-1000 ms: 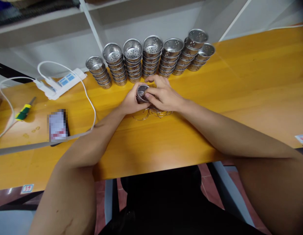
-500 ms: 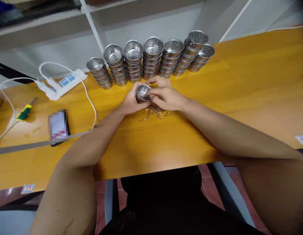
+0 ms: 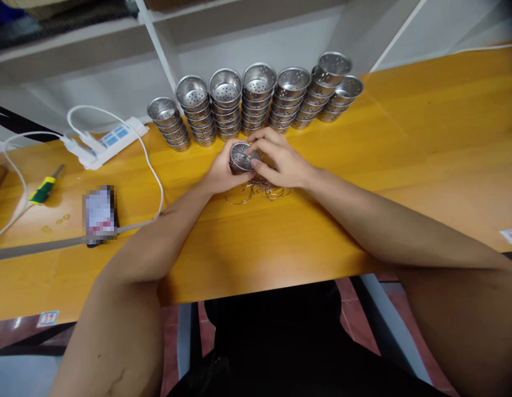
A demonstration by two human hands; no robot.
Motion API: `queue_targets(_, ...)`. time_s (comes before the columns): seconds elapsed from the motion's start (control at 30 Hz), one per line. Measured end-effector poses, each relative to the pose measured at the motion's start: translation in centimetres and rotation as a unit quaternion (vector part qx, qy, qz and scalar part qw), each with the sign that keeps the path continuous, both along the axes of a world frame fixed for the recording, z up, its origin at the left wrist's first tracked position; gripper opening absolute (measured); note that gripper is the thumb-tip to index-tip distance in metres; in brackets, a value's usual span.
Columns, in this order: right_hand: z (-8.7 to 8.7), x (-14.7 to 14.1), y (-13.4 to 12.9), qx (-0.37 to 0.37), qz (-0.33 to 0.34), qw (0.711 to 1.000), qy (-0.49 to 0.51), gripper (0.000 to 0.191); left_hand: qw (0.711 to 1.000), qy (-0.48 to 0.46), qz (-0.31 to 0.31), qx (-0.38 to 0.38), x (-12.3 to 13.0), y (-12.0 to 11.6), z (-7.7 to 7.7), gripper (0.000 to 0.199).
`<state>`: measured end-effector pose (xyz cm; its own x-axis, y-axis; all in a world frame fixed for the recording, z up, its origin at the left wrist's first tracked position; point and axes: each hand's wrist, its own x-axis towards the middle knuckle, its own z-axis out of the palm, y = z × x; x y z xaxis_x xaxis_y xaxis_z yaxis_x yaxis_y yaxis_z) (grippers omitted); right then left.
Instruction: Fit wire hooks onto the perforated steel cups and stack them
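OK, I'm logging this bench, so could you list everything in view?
Perforated cups: seven stacks, silver, table's back
Held cup: one, silver, in left hand
Wire rings: several, uncountable, silvery, below hands
Phone: one, dark-edged, left
Screwdriver: one, green and yellow, far left
Power strip: one, white, back left
Cables: white, count unclear, around power strip
Labels: two, white, front edge
Table: yellow-orange, centre
Shelving: pale grey, behind
Floor: red tiles, below
Left hand: one, bare, around held cup
Right hand: one, bare, fingers at cup's rim
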<state>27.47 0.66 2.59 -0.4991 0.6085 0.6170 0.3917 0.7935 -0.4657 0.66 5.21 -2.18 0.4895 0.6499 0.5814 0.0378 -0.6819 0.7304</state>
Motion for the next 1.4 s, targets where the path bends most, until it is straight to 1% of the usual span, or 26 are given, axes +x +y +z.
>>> queue_targets(0.13,0.4,-0.2,-0.2,-0.036,0.005,0.999,0.028,0.094,1.0,-0.007,-0.006,0.01,-0.1,0.8,-1.1,0.115)
queue_targets(0.2,0.5,-0.3,-0.2,-0.049,0.017,0.998,0.032,0.105,1.0,-0.007,-0.015,0.025,-0.1,1.3,-1.8,0.119)
queue_targets(0.3,1.0,-0.3,-0.2,-0.063,0.024,0.997,0.031,0.108,0.999,0.002,-0.03,0.045,-0.3,1.9,-2.6,0.12)
queue_targets(0.37,1.3,-0.2,-0.2,-0.07,0.024,0.997,0.027,0.11,0.998,0.012,-0.032,0.049,-0.5,2.0,-2.7,0.121)
queue_targets(0.47,1.7,0.1,-0.1,-0.075,0.031,0.997,0.016,0.11,0.998,0.017,-0.025,0.05,-0.4,1.9,-2.4,0.124)
queue_targets(0.6,2.1,0.4,-0.1,-0.058,0.063,0.996,-0.01,0.1,0.998,0.018,-0.021,0.055,0.1,1.3,-1.7,0.133)
queue_targets(0.7,3.2,1.2,-0.2,-0.054,0.07,0.995,-0.044,0.098,0.997,0.024,-0.026,0.066,0.1,0.6,-1.1,0.137)
queue_targets(0.77,4.7,2.5,-0.3,-0.05,0.047,0.996,-0.056,0.103,0.997,0.037,-0.011,0.071,-0.2,0.1,-0.2,0.135)
queue_targets(0.83,6.4,4.6,-0.1,-0.039,0.003,0.998,-0.058,0.106,0.996,0.041,0.032,0.076,-1.0,0.1,1.1,0.126)
queue_targets(0.87,7.1,5.8,0.0,-0.03,-0.023,0.997,-0.061,0.105,0.994,0.033,0.061,0.083,-1.5,0.4,2.0,0.117)
queue_targets(0.93,8.1,8.6,0.3,-0.007,-0.069,0.994,-0.084,0.099,0.985,-0.012,0.126,0.114,-2.8,1.5,4.0,0.096)
queue_targets(0.97,8.2,10.0,0.4,0.003,-0.09,0.991,-0.096,0.095,0.976,-0.049,0.158,0.138,-3.5,2.4,5.1,0.09)
queue_targets(1.0,8.1,11.4,0.5,0.009,-0.109,0.988,-0.105,0.091,0.964,-0.091,0.191,0.164,-4.4,3.4,6.2,0.088)
queue_targets(1.07,7.1,14.1,0.3,0.008,-0.145,0.983,-0.116,0.088,0.935,-0.144,0.261,0.192,-6.5,5.7,8.1,0.09)
queue_targets(1.13,5.4,16.7,0.0,-0.015,-0.179,0.976,-0.127,0.091,0.906,-0.193,0.311,0.214,-9.3,7.9,9.2,0.094)
queue_targets(1.17,4.5,17.9,-0.2,-0.035,-0.197,0.971,-0.132,0.092,0.899,-0.193,0.333,0.209,-10.8,8.9,9.4,0.097)
queue_targets(1.2,3.6,19.1,-0.4,-0.06,-0.218,0.965,-0.134,0.095,0.898,-0.172,0.352,0.2,-12.3,9.8,9.3,0.103)
queue_targets(1.27,2.1,21.3,-0.6,-0.119,-0.268,0.947,-0.132,0.098,0.893,-0.136,0.386,0.189,-14.9,11.1,8.4,0.117)
queue_targets(1.33,1.1,22.9,-0.7,-0.176,-0.313,0.923,-0.136,0.101,0.9,-0.101,0.392,0.162,-16.5,12.0,7.0,0.13)
queue_targets(1.37,0.8,23.3,-0.6,-0.196,-0.33,0.912,-0.142,0.102,0.906,-0.091,0.388,0.143,-16.9,12.2,6.4,0.134)
queue_targets(1.4,0.6,23.6,-0.6,-0.213,-0.342,0.903,-0.149,0.104,0.915,-0.078,0.376,0.121,-17.2,12.4,5.8,0.133)
